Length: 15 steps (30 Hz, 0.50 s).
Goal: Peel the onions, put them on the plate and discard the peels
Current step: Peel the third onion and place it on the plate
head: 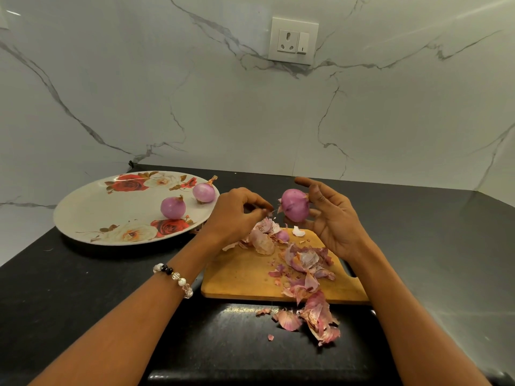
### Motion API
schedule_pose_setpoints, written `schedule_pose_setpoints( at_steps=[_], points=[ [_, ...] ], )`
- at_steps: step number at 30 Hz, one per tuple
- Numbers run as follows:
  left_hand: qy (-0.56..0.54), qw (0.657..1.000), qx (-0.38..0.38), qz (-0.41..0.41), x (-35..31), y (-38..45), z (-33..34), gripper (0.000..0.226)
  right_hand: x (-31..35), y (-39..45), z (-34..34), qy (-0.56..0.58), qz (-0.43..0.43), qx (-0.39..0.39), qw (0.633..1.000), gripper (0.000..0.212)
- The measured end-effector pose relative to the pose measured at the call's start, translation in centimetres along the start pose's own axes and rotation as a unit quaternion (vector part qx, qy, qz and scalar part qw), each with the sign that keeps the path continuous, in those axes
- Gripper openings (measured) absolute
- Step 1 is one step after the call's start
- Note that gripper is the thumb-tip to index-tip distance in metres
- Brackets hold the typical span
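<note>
Over the black counter (83,288), right hand (331,218) fingers hold the onion (294,205); left hand (237,213) fingers pinch a peel scrap (269,210).

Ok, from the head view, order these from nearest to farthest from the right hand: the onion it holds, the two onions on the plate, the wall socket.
1. Held onion, in the right hand.
2. Plate onion with the long stem, at the plate's right rim.
3. Plate onion nearer the plate's middle, further left.
4. Wall socket, up on the backsplash.
</note>
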State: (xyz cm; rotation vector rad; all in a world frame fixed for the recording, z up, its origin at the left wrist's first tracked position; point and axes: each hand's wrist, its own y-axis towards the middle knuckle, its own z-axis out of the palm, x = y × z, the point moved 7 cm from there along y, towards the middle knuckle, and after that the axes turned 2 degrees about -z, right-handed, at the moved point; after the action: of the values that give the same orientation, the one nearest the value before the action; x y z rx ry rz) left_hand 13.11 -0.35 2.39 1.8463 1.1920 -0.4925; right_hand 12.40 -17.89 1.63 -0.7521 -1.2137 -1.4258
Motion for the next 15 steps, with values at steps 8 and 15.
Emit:
schedule_pose_setpoints(
  at_steps=[8, 15],
  points=[
    [-0.025, 0.997, 0.044, 0.052, -1.4, -0.5, 1.0, 0.034, -0.6, -0.3, 0.6, 0.065, 0.044, 0.007, 0.997, 0.042],
    [-0.033, 0.997, -0.009, 0.063, -1.6, -0.5, 0.6, 0.021, -0.9, -0.4, 1.2, 0.075, 0.044, 0.017, 0.996, 0.037]
  ],
)
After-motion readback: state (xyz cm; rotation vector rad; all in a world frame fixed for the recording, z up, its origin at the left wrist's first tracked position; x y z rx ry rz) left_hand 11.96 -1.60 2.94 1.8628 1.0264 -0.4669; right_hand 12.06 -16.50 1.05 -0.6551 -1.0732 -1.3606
